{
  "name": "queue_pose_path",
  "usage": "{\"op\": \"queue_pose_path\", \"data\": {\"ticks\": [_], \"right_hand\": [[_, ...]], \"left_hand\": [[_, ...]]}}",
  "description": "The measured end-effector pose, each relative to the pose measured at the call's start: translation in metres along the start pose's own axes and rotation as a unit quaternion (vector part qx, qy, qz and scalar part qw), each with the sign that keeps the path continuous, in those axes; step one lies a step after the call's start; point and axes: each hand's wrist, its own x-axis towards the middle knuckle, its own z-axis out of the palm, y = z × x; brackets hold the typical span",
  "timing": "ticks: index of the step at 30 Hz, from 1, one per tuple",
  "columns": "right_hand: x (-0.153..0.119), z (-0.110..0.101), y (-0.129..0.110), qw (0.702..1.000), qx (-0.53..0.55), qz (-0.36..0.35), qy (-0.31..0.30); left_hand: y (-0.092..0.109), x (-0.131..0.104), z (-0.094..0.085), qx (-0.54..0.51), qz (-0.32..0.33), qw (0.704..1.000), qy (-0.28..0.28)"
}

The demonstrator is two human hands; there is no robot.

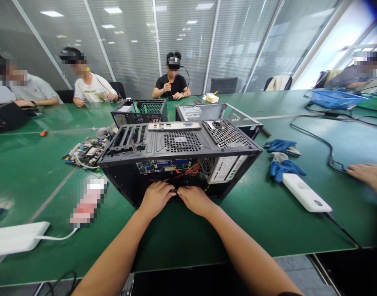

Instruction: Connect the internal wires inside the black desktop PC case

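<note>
A black computer case (188, 144) lies on the table in front of me, its open side facing me. Inside show a motherboard (164, 165), a power supply (227, 169) with a fan, and a bundle of red and yellow wires (190, 169). My left hand (157, 198) is at the open side's lower edge, fingers closed in a pinch. Close beside it, my right hand (194, 198) pinches too. Between the fingertips is a thin dark cable (176, 190) with a bit of yellow; its ends are hidden by the hands.
Two more open cases (141, 107) (203, 111) stand behind. A loose motherboard (88, 151) lies left, with a phone (88, 203) and white power bank (19, 237) nearer. Right are blue gloves (283, 167), another power bank (305, 192), black cables and another person's hand (368, 176). Several people sit around.
</note>
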Motion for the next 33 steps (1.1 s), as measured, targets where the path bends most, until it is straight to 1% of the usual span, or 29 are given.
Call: {"op": "queue_pose_path", "data": {"ticks": [8, 17, 23, 33], "right_hand": [[0.0006, 0.0021, 0.0013, 1.000, 0.001, -0.010, 0.011], [0.0007, 0.0019, 0.0003, 1.000, -0.003, -0.003, -0.003], [-0.0001, 0.0015, -0.0005, 1.000, -0.004, -0.002, 0.000], [0.0008, 0.0005, -0.0014, 1.000, -0.001, 0.005, -0.010]], "left_hand": [[-0.0009, 0.0001, -0.0001, 0.007, 0.010, 1.000, 0.002], [-0.0004, 0.0012, -0.0008, 0.009, 0.010, 1.000, 0.000], [-0.0006, 0.0010, -0.0004, -0.001, 0.012, 1.000, 0.009], [0.0017, 0.0024, -0.0019, 0.000, -0.003, 1.000, -0.014]]}}
